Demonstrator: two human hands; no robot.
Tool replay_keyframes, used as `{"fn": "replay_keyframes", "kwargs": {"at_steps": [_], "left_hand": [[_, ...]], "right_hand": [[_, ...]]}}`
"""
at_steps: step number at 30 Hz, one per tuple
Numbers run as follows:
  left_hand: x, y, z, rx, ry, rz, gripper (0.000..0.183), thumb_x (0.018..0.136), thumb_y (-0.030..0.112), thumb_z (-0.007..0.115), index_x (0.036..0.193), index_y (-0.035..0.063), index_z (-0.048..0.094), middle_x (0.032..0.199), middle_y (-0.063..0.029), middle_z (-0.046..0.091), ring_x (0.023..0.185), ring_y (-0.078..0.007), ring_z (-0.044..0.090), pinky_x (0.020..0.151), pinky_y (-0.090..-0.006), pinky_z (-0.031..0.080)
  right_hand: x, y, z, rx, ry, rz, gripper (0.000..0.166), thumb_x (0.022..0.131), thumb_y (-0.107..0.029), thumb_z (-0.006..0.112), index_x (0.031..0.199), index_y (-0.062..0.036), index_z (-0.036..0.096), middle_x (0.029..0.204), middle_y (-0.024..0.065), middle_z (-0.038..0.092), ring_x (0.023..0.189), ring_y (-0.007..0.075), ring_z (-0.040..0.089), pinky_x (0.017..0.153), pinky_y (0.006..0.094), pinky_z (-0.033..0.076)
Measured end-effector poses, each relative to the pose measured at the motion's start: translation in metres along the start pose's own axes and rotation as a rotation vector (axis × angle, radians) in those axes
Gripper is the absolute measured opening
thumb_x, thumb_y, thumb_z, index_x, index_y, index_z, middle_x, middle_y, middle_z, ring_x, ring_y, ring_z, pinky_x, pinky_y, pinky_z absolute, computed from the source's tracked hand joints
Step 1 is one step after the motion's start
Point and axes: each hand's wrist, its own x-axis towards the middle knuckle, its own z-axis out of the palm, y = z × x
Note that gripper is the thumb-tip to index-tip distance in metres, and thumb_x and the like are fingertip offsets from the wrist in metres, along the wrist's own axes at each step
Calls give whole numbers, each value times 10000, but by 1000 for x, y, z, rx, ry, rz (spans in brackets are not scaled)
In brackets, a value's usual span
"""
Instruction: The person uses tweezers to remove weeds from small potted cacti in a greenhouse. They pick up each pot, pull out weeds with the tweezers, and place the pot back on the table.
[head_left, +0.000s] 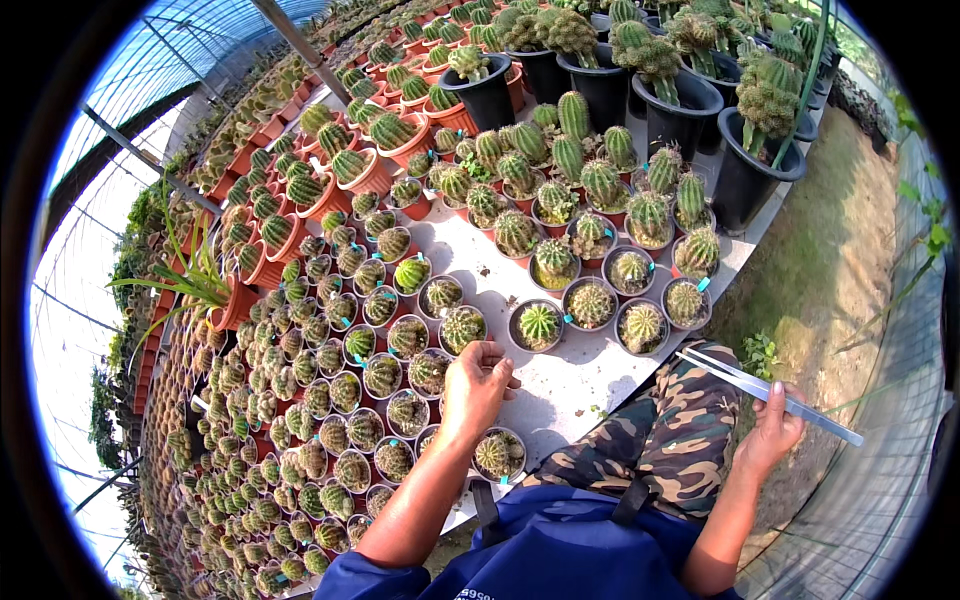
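My left hand (478, 386) hovers over the bench with fingers loosely curled and slightly apart, and I see nothing in it. Just beyond its fingertips stands a potted round cactus (462, 328); another small potted cactus (500, 454) sits below, right of my forearm. In my right hand (772, 431) is a pair of long metal tweezers (739, 381), gripped near the middle. Their tips point left and upward, slightly apart, with nothing visible between them. To the right of my left hand, a bright green cactus (538, 325) grows in a dark-rimmed pot.
Densely packed small potted cacti (352, 471) cover the left of the white bench (551, 379). Large black pots (754, 176) with crested cacti line the far right edge. A metal pole (304, 49) rises behind. Mesh netting (892, 420) hangs beyond the dirt path (817, 300).
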Motion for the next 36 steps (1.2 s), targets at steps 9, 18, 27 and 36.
{"fn": "replay_keyframes", "kwargs": {"at_steps": [9,18,27,36], "left_hand": [[54,-81,54,-563,190,-419,108,856,31,471,895,-69,460,844,-129,515,789,-299,634,687,-367,579],[78,-103,77,-719,356,-440,104,827,-21,511,869,1,419,791,-165,580,654,-290,649,555,-370,584],[87,-113,75,-785,343,-518,68,849,-30,496,874,-59,439,781,-198,592,658,-311,649,543,-378,584],[90,-116,78,-759,440,-494,120,805,-48,461,925,-56,460,842,-167,577,583,-261,632,440,-341,528]], "right_hand": [[-15,41,-11,289,21,363,185,879,-180,604,945,-36,508,744,36,564,635,105,542,544,229,419],[-22,78,-32,183,67,366,291,883,-228,608,1015,29,574,796,47,598,661,94,541,566,213,399],[-27,65,-19,74,90,308,393,775,-241,723,847,112,564,847,202,600,749,289,584,656,411,498],[-30,61,-16,1,109,293,434,806,-269,690,889,142,582,821,205,596,733,280,585,650,397,507]]}}
